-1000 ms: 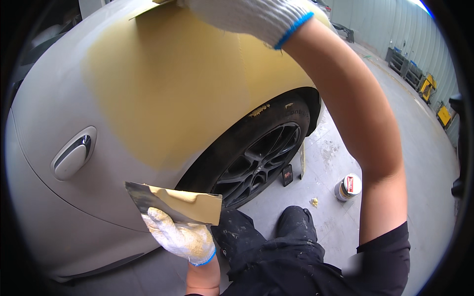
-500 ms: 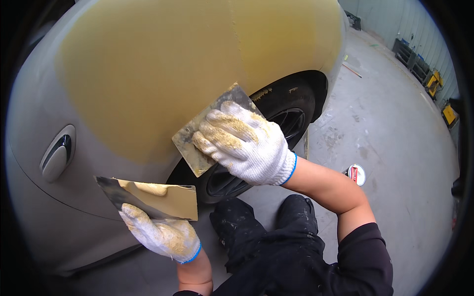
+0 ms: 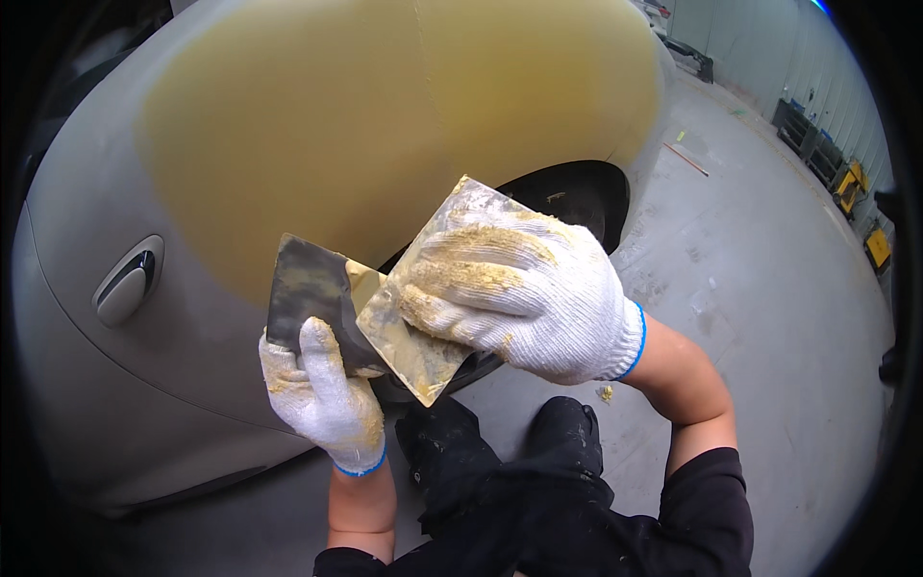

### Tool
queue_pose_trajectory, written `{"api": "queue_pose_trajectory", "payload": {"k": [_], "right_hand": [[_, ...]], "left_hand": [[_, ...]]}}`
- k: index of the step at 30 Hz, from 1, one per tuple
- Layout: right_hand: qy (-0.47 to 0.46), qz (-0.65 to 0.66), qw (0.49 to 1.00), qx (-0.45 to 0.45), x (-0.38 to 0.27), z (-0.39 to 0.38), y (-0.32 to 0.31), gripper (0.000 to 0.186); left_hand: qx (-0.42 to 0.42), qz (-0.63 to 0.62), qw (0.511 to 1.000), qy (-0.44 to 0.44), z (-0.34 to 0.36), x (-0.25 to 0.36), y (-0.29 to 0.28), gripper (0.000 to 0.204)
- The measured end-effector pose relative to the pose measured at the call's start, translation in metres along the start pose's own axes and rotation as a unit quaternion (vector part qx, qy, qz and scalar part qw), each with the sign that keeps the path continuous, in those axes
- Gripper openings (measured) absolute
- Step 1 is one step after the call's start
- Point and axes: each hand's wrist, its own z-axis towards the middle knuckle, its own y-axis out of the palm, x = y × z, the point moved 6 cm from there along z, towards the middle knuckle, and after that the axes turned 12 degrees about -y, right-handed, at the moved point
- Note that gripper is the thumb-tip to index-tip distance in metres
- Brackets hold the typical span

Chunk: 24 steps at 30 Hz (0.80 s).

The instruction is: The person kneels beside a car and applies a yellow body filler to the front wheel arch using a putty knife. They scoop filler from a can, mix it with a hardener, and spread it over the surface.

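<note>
My left hand (image 3: 336,409), in a white knit glove smeared with yellow putty, grips a dark flat putty spreader (image 3: 306,288). Some yellow putty shows on its right part. My right hand (image 3: 543,293), gloved likewise, is closed on a second square putty spreader (image 3: 415,361), its face streaked with putty. The left edge of this spreader overlaps the other; whether they touch I cannot tell. Both are held in front of a grey car body panel (image 3: 216,288) with a broad yellow puttied area (image 3: 308,125). My hands and spreaders hide most of the wheel.
A door handle (image 3: 130,288) sticks out at the left. Beyond my right hand is the dark wheel arch (image 3: 601,197). A yellow lump (image 3: 605,392) lies on the grey floor (image 3: 769,385); a thin stick (image 3: 686,160) lies farther off. Black and yellow equipment (image 3: 850,186) lines the wall.
The left spreader has risen and turned more upright. My right hand has moved slightly right and down, bringing its spreader over the left one's edge. The white-lidded can has gone out of sight.
</note>
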Motion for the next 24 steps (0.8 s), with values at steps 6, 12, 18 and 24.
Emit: {"api": "queue_pose_trajectory", "payload": {"k": [6, 12, 18, 24], "right_hand": [[-0.036, -0.063, 0.994, -0.081, 0.008, 0.029, -0.015, 0.038], [0.078, -0.111, 0.979, 0.151, 0.17, 0.119, -0.078, 0.023], [0.2, -0.061, 0.978, -0.006, 0.203, 0.167, -0.084, 0.02], [0.069, -0.042, 0.995, 0.059, 0.169, 0.154, -0.069, 0.025]], "left_hand": [[0.073, -0.136, 0.987, 0.047, 0.028, 0.037, -0.016, 0.035], [0.097, -0.046, 0.993, 0.055, 0.017, 0.033, -0.031, 0.037], [0.041, -0.085, 0.995, -0.017, 0.007, 0.011, -0.029, 0.045], [0.011, -0.083, 0.996, -0.04, 0.01, -0.004, -0.032, 0.046]]}}
